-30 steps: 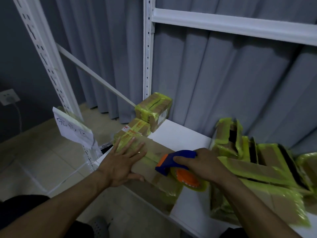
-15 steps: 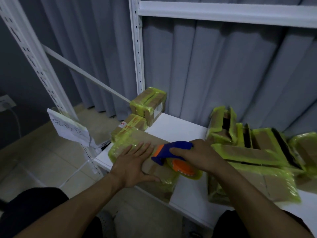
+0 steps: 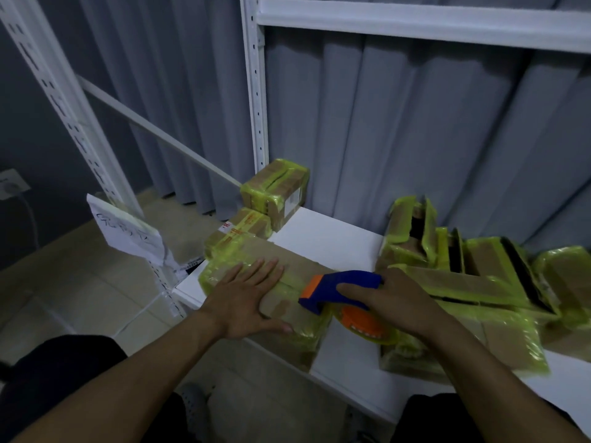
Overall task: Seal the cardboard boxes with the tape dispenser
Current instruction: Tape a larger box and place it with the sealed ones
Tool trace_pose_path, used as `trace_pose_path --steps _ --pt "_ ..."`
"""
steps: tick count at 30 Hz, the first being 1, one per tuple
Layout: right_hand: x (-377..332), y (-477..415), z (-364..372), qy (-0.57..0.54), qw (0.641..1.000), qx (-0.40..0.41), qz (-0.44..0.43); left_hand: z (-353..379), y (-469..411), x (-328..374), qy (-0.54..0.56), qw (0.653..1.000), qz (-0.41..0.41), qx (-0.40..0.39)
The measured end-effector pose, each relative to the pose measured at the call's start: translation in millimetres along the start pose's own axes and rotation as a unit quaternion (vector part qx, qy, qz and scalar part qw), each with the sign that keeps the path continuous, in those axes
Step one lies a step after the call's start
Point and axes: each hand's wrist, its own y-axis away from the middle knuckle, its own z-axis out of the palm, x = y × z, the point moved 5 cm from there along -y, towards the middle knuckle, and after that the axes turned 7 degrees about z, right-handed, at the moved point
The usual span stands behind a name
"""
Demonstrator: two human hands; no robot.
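**On the white shelf (image 3: 332, 238): pressing a box (image 3: 297, 260) flat, gripping the tape dispenser (image 3: 339, 287)**

At the shelf's front left corner, holding down the long cardboard box with the left hand (image 3: 246, 298): palm flat on the lid, fingers straight and spread, thumb stretched out along the near side. Wrapped in yellow-green tape at both ends, bare brown in the middle, lying slantwise with its near end at the shelf's front edge.

Just right of that hand, gripping the tape dispenser with the right hand (image 3: 393, 302): fingers curled round the blue handle, orange roll showing below the palm. Blue-and-orange nose down at the box lid, apparently touching it, between the left thumb and fingers yet apart from both.

At the back left corner, beside the white post (image 3: 256, 91), two small taped boxes (image 3: 275, 190), one behind and above the other. To the right, close against the right wrist, a heap of open boxes (image 3: 463, 282) edged in the same tape, several flaps standing up. Behind everything, a grey curtain (image 3: 415, 139). Fixed to the front left upright, a paper note (image 3: 128, 231) with handwriting too blurred to read. Below, pale floor tiles; on the far left wall, a socket (image 3: 9, 183).
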Motion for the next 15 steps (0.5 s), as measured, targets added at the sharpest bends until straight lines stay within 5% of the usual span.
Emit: trace_pose_path --steps 15 --pt "29.2 2.5 0.9 -0.092 0.995 -0.021 0.012 7.6 -10.9 46.4 0.003 0.999 0.023 0.038"
